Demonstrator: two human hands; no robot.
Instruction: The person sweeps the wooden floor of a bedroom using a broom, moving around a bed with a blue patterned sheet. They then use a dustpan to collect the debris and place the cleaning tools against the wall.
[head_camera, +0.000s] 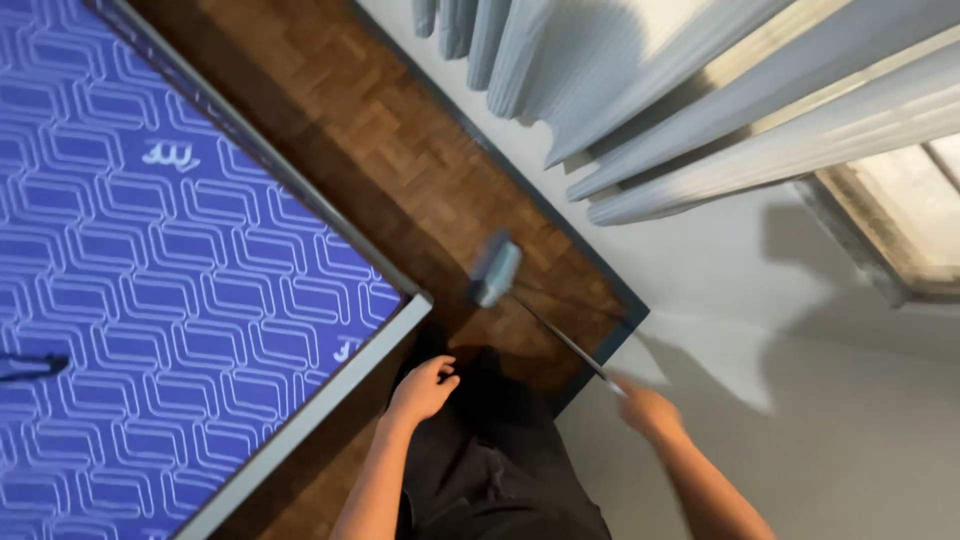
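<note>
The right hand (648, 408) keeps a closed grip on a thin dark long-handled mop (497, 272), angled to the parquet floor (400, 150); the left hand (422, 388) hangs loosely curled, holding nothing, beside the blue patterned mattress (150, 280).

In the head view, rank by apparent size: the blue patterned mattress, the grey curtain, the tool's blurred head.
1. Blue patterned mattress, filling the frame's left side.
2. Grey curtain.
3. Tool head, smallest, on a thin handle held by the right hand.

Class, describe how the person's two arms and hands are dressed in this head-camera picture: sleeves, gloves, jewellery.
Both forearms are bare, no sleeves in view. The left hand and right hand wear no gloves; no watch or bracelet shows. The right hand is blurred, so rings cannot be told.
</note>
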